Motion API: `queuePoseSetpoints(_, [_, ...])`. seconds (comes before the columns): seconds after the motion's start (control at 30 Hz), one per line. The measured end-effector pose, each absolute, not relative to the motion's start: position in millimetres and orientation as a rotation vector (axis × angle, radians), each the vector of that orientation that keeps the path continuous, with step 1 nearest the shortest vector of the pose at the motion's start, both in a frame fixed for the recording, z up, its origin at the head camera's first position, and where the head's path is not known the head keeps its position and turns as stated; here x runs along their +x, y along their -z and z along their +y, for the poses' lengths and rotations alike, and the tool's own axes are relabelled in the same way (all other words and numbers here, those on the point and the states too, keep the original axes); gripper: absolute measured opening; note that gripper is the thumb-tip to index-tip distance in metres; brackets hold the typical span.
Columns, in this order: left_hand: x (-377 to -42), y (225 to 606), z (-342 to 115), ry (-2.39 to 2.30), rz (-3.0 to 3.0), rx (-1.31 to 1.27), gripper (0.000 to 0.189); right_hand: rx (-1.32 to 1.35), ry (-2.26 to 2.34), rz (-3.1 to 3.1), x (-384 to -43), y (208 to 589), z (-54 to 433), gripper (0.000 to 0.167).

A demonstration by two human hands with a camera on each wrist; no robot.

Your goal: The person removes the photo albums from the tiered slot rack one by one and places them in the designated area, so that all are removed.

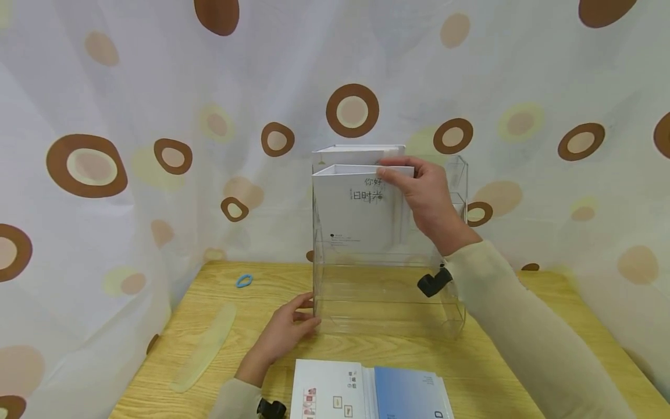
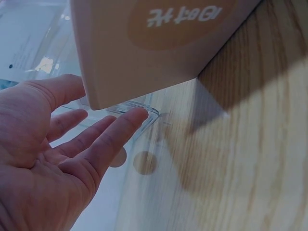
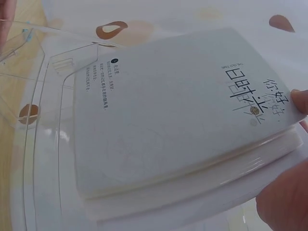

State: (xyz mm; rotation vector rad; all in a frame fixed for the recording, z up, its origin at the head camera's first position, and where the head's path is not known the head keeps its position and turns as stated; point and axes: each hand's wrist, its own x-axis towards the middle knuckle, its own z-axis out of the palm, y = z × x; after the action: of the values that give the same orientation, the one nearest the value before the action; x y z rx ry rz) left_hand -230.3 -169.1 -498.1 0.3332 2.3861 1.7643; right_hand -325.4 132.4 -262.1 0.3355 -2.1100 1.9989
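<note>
A clear acrylic stand (image 1: 387,302) sits on the wooden table (image 1: 262,302). Two white books stand upright in it. My right hand (image 1: 424,195) pinches the top edge of the front white book (image 1: 361,209), thumb on its cover; the right wrist view shows that cover (image 3: 168,125) with its printed title, thumb tip at the corner. The second white book (image 1: 356,152) stands behind it. My left hand (image 1: 285,334) rests with straight fingers against the stand's lower left corner; in the left wrist view its fingertips (image 2: 130,120) touch the clear edge (image 2: 144,113).
Lying near the front edge are a white book (image 1: 327,390) and a blue book (image 1: 410,393). A pale comb (image 1: 206,346) lies at the left, a blue hair tie (image 1: 243,281) farther back. A spotted curtain (image 1: 104,163) hangs behind the table.
</note>
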Motion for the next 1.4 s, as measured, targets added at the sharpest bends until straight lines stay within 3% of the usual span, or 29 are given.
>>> queuePoseSetpoints(0.73, [-229,496,-167,-1.753,2.405,0.338,0.062,0.308,-2.073,-1.994,-300,261,161,0.037])
queuePoseSetpoints(0.97, [-228,496,-167,-1.747,2.425,0.347,0.063,0.253,-2.039,-2.080,-282,260,171,0.029])
queuePoseSetpoints(1.4, [-227,496,-166,-1.725,2.451,0.323,0.061,0.208,-1.826,-2.318,-241,277,199,0.038])
